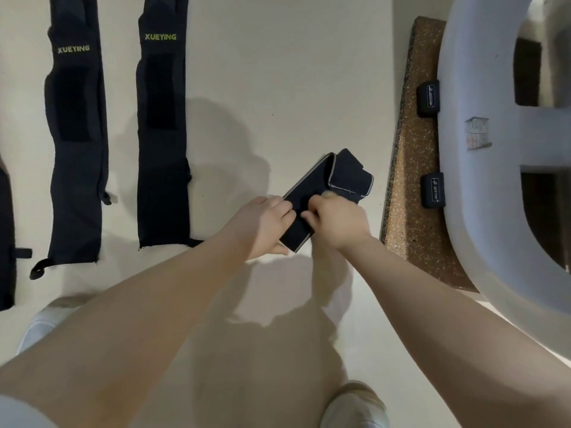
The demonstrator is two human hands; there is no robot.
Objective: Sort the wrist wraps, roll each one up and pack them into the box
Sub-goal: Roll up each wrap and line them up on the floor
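A dark wrist wrap (330, 183) with pale edging lies folded on the cream floor, just left of the cork mat. My left hand (265, 223) grips its near end from the left. My right hand (336, 217) pinches the same end from the right, fingers curled on the fabric. Two long dark wraps marked XUEYING lie flat at the upper left, one (75, 143) beside the other (162, 140). Another dark wrap (6, 236) shows partly at the left edge. Two rolled wraps sit on the cork mat, one (428, 97) farther and one (432, 190) nearer.
A speckled cork mat (411, 236) runs along the right. A large pale grey rounded structure (482, 196) with dark openings rises beyond it. My shoes show at the bottom, one (46, 322) on the left and one (355, 409) on the right.
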